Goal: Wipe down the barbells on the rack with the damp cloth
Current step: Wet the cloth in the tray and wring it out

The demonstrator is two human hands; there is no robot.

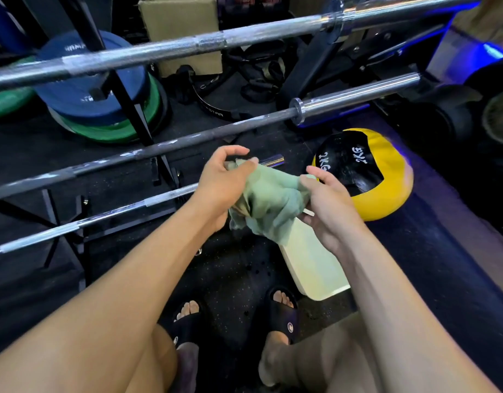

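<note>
A pale green cloth hangs bunched between both hands, in front of the rack. My left hand pinches its upper left part between thumb and fingers. My right hand grips its right side. Three barbells lie across the black rack, slanting up to the right: a silver top barbell, a dark middle barbell with worn white patches, and a silver lowest barbell, whose right end passes behind my left hand. The cloth touches none of them.
A yellow and black medicine ball marked 2KG sits right of my hands. A white board lies on the black floor below the cloth. Blue and green weight plates are stacked behind the rack. My feet in black slides stand below.
</note>
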